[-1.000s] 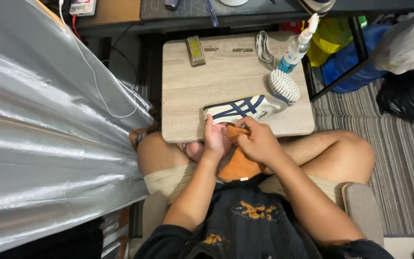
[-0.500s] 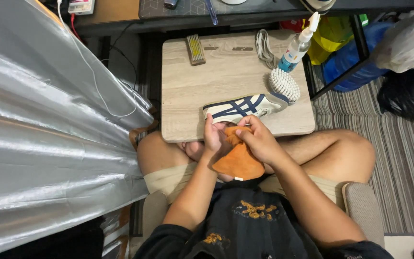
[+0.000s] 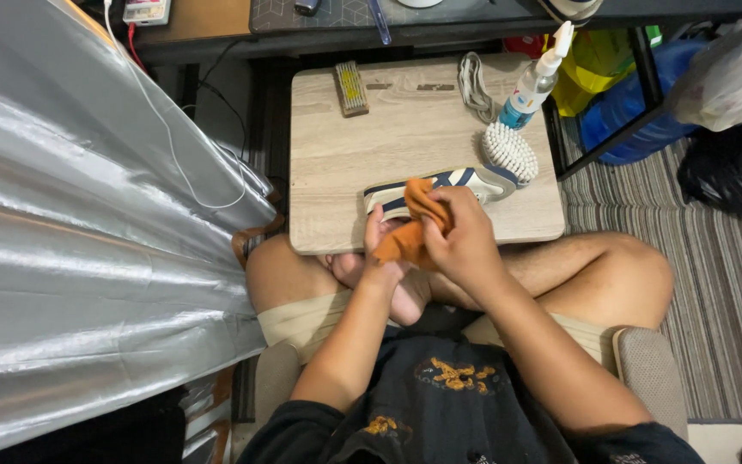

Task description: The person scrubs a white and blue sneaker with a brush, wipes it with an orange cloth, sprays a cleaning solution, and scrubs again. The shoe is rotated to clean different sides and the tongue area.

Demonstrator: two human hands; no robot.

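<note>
Head view: we see the right hand [image 3: 465, 245] with fingers closed on an orange cloth [image 3: 412, 230], at the near edge of the table [image 3: 405, 129]. Left hand [image 3: 378, 249] fingers grip its lower end, probably. Sneaker [image 3: 440, 187] just behind, white brush [image 3: 510, 151] beside.

Both hands together, right hand [image 3: 465, 241] fingers curled, left hand [image 3: 377, 249] beneath.

Orange cloth [image 3: 410, 232]; white sneaker [image 3: 440, 185], navy stripes; white brush [image 3: 510, 152].
</note>
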